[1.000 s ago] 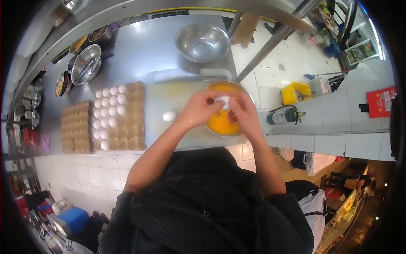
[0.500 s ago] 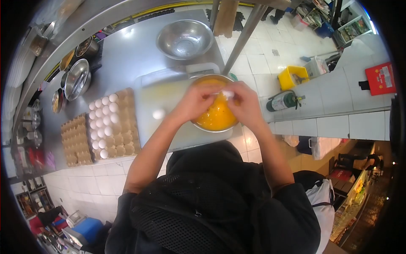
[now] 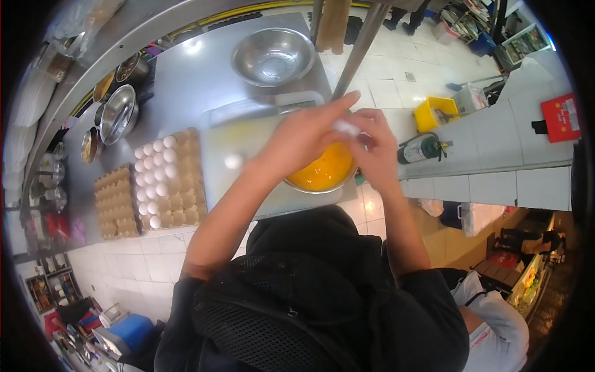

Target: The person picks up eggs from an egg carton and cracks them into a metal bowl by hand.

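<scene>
Over the metal bowl of yellow beaten-looking egg [image 3: 322, 170], my right hand [image 3: 374, 146] is closed around a white eggshell [image 3: 347, 128], which is blurred. My left hand [image 3: 304, 136] reaches across the bowl's left side with its index finger stretched out, close to the shell; its other fingers are partly hidden. One whole white egg [image 3: 233, 161] lies on the cutting board [image 3: 248, 198], left of my left wrist. Farther left, several white eggs [image 3: 155, 177] stand in a cardboard tray [image 3: 190, 180].
An egg tray without eggs [image 3: 116, 204] sits at the left. Behind the board is a large steel bowl [image 3: 273, 57]. More bowls [image 3: 118, 115] stand at the back left. A metal post [image 3: 359, 53] rises behind my hands. A person's legs [image 3: 416, 17] show at the top.
The shell, earlier between both hands with egg dropping from it, is now in my right hand. My left hand has extended its index finger upward. The whole view has shifted.
</scene>
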The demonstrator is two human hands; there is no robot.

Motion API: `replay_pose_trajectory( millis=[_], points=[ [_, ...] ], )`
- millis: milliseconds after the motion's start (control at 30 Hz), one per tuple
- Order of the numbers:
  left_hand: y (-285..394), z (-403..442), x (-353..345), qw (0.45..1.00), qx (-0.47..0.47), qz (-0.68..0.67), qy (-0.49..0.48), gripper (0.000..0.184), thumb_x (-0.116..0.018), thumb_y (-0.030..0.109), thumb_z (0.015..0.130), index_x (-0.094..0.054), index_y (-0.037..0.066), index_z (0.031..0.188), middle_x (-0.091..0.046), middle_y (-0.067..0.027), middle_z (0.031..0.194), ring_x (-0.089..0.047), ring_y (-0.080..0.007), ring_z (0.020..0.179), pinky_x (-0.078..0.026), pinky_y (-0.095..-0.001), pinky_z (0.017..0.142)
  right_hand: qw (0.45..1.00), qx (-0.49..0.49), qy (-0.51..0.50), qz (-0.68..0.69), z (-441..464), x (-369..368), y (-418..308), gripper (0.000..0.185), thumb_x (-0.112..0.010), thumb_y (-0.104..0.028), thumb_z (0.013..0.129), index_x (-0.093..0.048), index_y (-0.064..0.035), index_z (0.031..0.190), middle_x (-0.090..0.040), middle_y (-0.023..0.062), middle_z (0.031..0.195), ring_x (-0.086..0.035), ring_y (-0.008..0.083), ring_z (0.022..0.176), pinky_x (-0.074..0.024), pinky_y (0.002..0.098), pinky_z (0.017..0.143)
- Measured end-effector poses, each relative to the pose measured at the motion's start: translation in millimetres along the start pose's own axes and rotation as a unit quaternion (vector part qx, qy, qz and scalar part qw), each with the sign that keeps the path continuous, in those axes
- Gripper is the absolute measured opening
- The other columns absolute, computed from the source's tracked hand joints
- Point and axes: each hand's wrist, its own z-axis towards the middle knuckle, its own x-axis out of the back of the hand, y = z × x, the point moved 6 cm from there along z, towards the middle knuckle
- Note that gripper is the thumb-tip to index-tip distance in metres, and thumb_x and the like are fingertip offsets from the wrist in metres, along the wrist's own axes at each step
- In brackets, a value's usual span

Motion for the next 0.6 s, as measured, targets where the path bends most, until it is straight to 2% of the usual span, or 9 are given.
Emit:
replay_pose_trajectory(
  millis=[67,133,167,200,267,333,367,533,600],
  points=[
    [8.2,4.8,4.4,1.0,0.013,-0.017,0.015,0.065,-0.071,0.007,0.09,-0.047,0.015,0.151,-0.066,-0.0151,0.132,-0.068,-0.0313,0.111,-0.054,-0.0372,0.094,0.993,-0.054,0.008,0.1,-1.4,9.7,18.0,0.047,-0.062,0.008,0.089,-0.063,-0.0055,0.134,-0.059,0.0088,0.112,-0.068,0.0219,0.098,-0.0571,0.0328,0.083],
    [-0.6,1.7,15.6,0.999,0.032,-0.027,0.031,0.062,-0.072,0.01,0.09,-0.051,0.013,0.148,-0.068,-0.0144,0.129,-0.069,-0.0295,0.109,-0.054,-0.0373,0.094,0.868,-0.235,0.096,0.427,-12.4,19.3,60.5,0.045,-0.063,0.001,0.093,-0.06,-0.0057,0.137,-0.059,0.0072,0.115,-0.066,0.0178,0.093,-0.0563,0.0299,0.082],
    [-21.0,-4.8,34.3,0.992,0.074,-0.069,0.078,0.06,-0.074,0.012,0.089,-0.054,0.011,0.145,-0.069,-0.0141,0.126,-0.069,-0.028,0.106,-0.054,-0.0371,0.093,0.864,-0.238,0.09,0.434,-14.9,26.0,75.0,0.045,-0.063,0.001,0.093,-0.06,-0.0057,0.137,-0.059,0.0072,0.115,-0.066,0.0178,0.093,-0.0563,0.0299,0.082],
    [-43.0,-15.4,53.6,0.98,0.114,-0.109,0.125,0.057,-0.075,0.014,0.088,-0.057,0.009,0.142,-0.071,-0.0138,0.123,-0.07,-0.0265,0.103,-0.054,-0.0368,0.091,0.86,-0.244,0.132,0.429,-20.1,39.1,95.2,0.048,-0.065,-0.005,0.094,-0.057,-0.0082,0.142,-0.06,0.0075,0.117,-0.065,0.0175,0.092,-0.0554,0.0297,0.083],
    [-98.0,-53.7,85.2,0.975,0.178,0.031,0.129,0.055,-0.077,0.014,0.085,-0.061,0.007,0.137,-0.072,-0.0133,0.118,-0.068,-0.0254,0.103,-0.054,-0.0372,0.092,0.848,-0.252,0.177,0.432,-34.8,50.2,125.8,0.053,-0.067,-0.01,0.095,-0.053,-0.0107,0.146,-0.061,0.0078,0.12,-0.064,0.0172,0.091,-0.0546,0.0295,0.085],
    [-154.3,-107.7,81.2,0.954,0.21,0.213,0.004,0.055,-0.078,0.013,0.082,-0.063,0.007,0.134,-0.072,-0.0134,0.118,-0.066,-0.0264,0.106,-0.053,-0.0394,0.093,0.916,-0.365,0.113,0.125,-52.8,56.4,157.4,0.059,-0.07,-0.013,0.094,-0.05,-0.0156,0.15,-0.061,0.0103,0.124,-0.065,0.0189,0.092,-0.0555,0.0315,0.081],
    [-166.9,-131.9,69.1,0.946,0.196,0.258,-0.025,0.053,-0.077,0.015,0.083,-0.063,0.008,0.133,-0.07,-0.0148,0.121,-0.065,-0.0311,0.11,-0.052,-0.0406,0.096,0.939,-0.335,0.069,-0.044,-64.1,59.9,181.7,0.063,-0.069,-0.015,0.095,-0.046,-0.0203,0.153,-0.06,0.0094,0.124,-0.065,0.0184,0.092,-0.0559,0.0321,0.078],
    [-191.1,-179.4,33.4,0.925,0.232,0.291,-0.079,0.057,-0.078,0.016,0.08,-0.061,0.011,0.135,-0.066,-0.0149,0.128,-0.063,-0.0388,0.113,-0.051,-0.0414,0.1,0.907,-0.391,0.151,0.038,-91.2,56.5,192.9,0.053,-0.067,-0.012,0.096,-0.051,-0.0119,0.147,-0.061,0.0081,0.121,-0.065,0.0167,0.092,-0.0554,0.0314,0.078],
    [-202.5,-190.8,46.0,0.934,0.33,0.132,0.035,0.053,-0.076,0.015,0.086,-0.058,0.008,0.136,-0.065,-0.013,0.129,-0.065,-0.0358,0.113,-0.052,-0.0408,0.099,0.901,-0.377,0.185,0.106,-88.3,54.4,183.6,0.049,-0.066,-0.011,0.096,-0.053,-0.009,0.144,-0.061,0.0078,0.121,-0.065,0.0165,0.091,-0.0552,0.0306,0.078]
  ],
)
